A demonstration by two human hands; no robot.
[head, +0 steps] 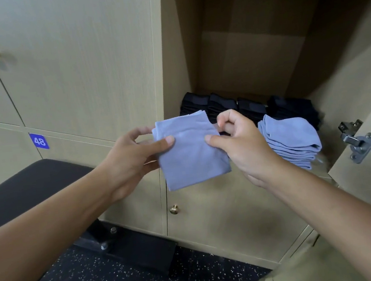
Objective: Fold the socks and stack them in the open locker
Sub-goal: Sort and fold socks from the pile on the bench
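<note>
Nearby, dark sock stacks (234,107) stand behind the blue stack (293,139).

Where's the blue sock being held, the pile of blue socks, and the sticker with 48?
blue sock (190,153), head view, middle of its cloth
pile of blue socks (291,137), head view, top sock
number sticker (39,141), head view, its centre
</note>
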